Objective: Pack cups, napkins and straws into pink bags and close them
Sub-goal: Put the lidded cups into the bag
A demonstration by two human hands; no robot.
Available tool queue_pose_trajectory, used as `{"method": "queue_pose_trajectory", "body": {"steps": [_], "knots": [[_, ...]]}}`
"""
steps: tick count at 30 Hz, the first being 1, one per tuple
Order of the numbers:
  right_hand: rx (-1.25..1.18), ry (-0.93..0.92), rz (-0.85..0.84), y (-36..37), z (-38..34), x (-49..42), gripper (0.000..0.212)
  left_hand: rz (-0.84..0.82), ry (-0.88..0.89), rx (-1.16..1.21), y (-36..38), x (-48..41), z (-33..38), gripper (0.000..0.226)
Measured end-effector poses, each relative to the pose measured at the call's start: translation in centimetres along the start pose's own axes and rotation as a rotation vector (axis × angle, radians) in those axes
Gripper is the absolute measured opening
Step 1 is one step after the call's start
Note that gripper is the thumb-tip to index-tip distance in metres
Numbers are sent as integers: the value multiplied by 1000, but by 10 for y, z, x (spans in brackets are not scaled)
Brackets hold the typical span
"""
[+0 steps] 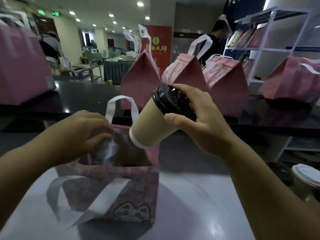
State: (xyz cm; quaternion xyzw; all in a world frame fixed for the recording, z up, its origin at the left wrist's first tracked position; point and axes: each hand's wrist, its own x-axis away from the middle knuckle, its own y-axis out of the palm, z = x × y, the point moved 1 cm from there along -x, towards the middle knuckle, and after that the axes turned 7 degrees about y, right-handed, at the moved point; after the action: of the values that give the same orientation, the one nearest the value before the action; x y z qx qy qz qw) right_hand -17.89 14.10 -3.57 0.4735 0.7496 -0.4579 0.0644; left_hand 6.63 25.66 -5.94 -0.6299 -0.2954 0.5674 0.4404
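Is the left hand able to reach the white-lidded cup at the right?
Probably not: the left hand grips the rim of the open pink bag, and the right hand, holding the black-lidded cup, and its arm lie between it and the white-lidded cup.

1 head camera, close, facing forward and down.

Pink bags [110, 187] [22, 66] [140, 80] [187, 71] [226, 82] [290, 80] on counters: six. Lidded cups [152, 125] [304, 179]: two.

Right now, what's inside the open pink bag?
Something white and blurred by the left hand, which grips the pink bag rim. The paper cup is tilted above, not inside. The bottom is dark, hidden.
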Motion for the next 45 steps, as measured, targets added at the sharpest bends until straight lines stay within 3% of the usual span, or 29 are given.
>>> {"method": "queue_pose_trajectory", "body": {"steps": [5,9,22,26,33,40,45], "knots": [[101,-26,-105,50,-22,-17,72,-201,-136,1,10,24,-46,30],[277,0,-238,85,-28,-26,78,-289,-147,12,15,34,-75,31],[609,-97,-778,116,-29,-36,82,-229,-35,60,23,57,-107,21],[699,-164,-898,127,-29,-41,85,-293,-35,112,28,62,-105,21],[670,-267,-878,162,-23,-49,80,-414,-21,102,31,67,-94,40],[702,-335,-951,201,-22,-58,79,-363,-15,132,36,64,-95,77],[789,-392,-997,221,-15,-56,78,-344,-34,126,38,64,-99,89]]}}
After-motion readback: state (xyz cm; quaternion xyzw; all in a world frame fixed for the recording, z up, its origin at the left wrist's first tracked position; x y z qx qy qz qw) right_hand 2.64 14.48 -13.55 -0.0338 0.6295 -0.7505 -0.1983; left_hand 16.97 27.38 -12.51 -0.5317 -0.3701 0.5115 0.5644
